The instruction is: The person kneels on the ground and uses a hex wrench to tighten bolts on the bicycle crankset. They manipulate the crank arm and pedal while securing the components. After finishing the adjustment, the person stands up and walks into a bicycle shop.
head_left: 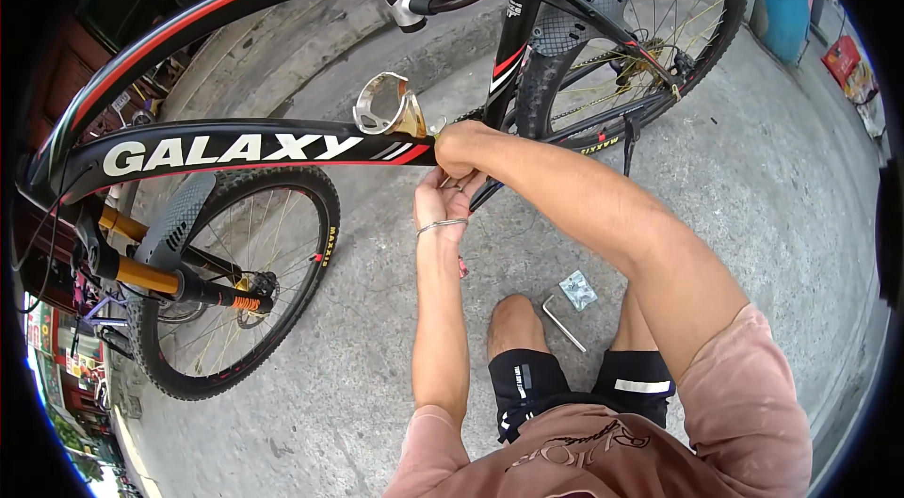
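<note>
A black mountain bike [282, 142] with red and white markings stands in front of me. Both my hands meet at the lower end of its down tube, by the crank area. Underneath, my left hand [446, 200], with a metal bangle [441, 226] at its wrist, has its fingers curled in against the parts there; whatever they grip is hidden. Over the tube end bends my right hand [461, 148], its wrist turned down and its fingers out of sight. Just left of it, a pale gold bottle cage [388, 104] sits on the down tube.
Between my knees, an L-shaped hex key [565, 324] and a small clear plastic packet [578, 291] lie on the concrete floor [377, 310]. The front wheel [235, 281] is at left, the rear wheel [650, 37] at upper right. A kickstand [630, 142] reaches down near the rear.
</note>
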